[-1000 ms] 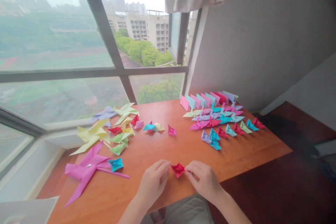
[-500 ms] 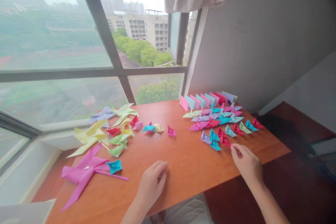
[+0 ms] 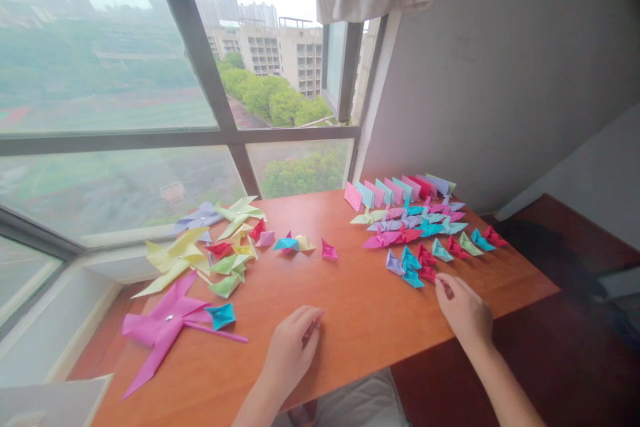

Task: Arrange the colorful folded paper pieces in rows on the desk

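Observation:
At the right part of the table my right hand (image 3: pixel 465 310) is closed, its thumb and finger pinching the edge of a red paper boat (image 3: pixel 427 273). Just behind that one sits another red boat (image 3: pixel 426 255). Blue paper boats (image 3: pixel 411 278) and a lilac boat (image 3: pixel 395 263) stand beside it on the left. My left hand (image 3: pixel 295 343) rests on the tabletop near the front edge, fingers curled together with nothing visible in them. Nearest to it on the left are a blue boat (image 3: pixel 221 315) and a large magenta pinwheel (image 3: pixel 167 317).
Boats in a slanted row (image 3: pixel 443 250), folded paper cranes (image 3: pixel 410 221) and standing folded cards (image 3: pixel 395 192) fill the table's back right. Yellow (image 3: pixel 177 253) and pale green pinwheels (image 3: pixel 240 215) lie at left, near more boats (image 3: pixel 225 285). A window borders the wooden table (image 3: pixel 345 320).
My right hand has shifted slightly left against the red boat, its fingers still pinched. My left hand stays in place. The whole view has moved a little.

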`<state>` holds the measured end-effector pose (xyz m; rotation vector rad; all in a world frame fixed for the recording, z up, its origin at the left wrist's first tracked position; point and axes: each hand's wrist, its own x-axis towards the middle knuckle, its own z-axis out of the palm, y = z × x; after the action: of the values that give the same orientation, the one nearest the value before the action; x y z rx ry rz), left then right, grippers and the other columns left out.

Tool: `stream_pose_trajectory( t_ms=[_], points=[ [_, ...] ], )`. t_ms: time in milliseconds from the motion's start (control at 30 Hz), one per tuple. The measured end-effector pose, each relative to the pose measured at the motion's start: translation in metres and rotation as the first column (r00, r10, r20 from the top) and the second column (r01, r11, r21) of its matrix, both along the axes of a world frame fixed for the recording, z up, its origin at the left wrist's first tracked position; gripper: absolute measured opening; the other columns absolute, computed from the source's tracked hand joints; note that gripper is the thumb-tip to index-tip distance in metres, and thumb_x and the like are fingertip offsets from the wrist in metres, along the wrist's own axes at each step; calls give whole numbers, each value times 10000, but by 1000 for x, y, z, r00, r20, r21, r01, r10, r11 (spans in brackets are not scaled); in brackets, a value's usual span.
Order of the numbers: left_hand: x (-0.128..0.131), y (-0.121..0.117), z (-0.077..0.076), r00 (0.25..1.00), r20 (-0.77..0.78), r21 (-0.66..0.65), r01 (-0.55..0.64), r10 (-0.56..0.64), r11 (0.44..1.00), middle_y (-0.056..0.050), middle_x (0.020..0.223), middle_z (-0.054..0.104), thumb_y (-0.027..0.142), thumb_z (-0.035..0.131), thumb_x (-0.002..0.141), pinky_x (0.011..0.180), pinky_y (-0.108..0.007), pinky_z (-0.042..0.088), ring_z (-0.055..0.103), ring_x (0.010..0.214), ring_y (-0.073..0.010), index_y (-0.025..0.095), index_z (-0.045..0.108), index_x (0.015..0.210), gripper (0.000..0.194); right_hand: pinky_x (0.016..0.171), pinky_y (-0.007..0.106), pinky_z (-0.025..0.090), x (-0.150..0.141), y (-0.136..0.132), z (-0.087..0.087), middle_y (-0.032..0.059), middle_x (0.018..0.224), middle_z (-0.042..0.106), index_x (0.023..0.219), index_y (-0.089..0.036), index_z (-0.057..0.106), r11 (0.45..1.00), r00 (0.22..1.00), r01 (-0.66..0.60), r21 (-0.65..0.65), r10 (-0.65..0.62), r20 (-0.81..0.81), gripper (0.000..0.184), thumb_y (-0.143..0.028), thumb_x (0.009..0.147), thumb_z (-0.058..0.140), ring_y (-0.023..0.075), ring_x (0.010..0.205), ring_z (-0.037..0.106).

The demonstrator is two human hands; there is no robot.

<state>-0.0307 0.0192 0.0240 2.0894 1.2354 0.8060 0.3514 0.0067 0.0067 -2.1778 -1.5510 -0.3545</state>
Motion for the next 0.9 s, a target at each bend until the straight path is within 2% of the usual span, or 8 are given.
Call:
stream_pose_trajectory(
  t_ms=[300,500,667,767,900],
  points=[
    [0,0,0,1000,0,-3,8,-8,1000,-38,920,687,85,453,872,711,-263,517,643,752,-157,212,623,1023,260,552,274,390,-1,-2,2,31,951,748,987,-240,722,1000,1000,-15,-28,14,-28,243,-352,885,532,178,687,664],
    [2,0,4,1000,8,-7,-9,9,1000,-47,908,685,87,451,870,703,-267,519,641,747,-164,209,629,1003,254,615,263,459,-8,-5,20,42,855,736,957,-201,717,981,985,-127,146,141,-96,255,-381,904,544,158,638,646],
    [3,0,6,998,48,-15,-41,42,999,-59,955,692,103,449,882,728,-268,525,656,796,-169,209,636,1001,246,704,253,502,-47,-5,35,54,880,724,960,-199,700,910,912,-333,249,377,-160,198,-326,934,550,154,692,658],
    [3,0,6,997,58,-39,-51,53,998,-57,938,690,110,452,885,717,-270,521,653,783,-169,204,641,992,237,723,247,512,-82,-1,28,53,876,713,970,-203,678,846,818,-477,239,527,-232,173,-269,953,519,157,742,668],
    [2,-2,6,996,48,-70,-71,75,995,-47,928,683,112,457,885,666,-263,508,625,698,-149,205,647,991,237,676,251,510,-124,4,10,40,839,693,1017,-208,649,780,709,-610,142,617,-341,187,-264,968,477,153,689,654]
  ],
)
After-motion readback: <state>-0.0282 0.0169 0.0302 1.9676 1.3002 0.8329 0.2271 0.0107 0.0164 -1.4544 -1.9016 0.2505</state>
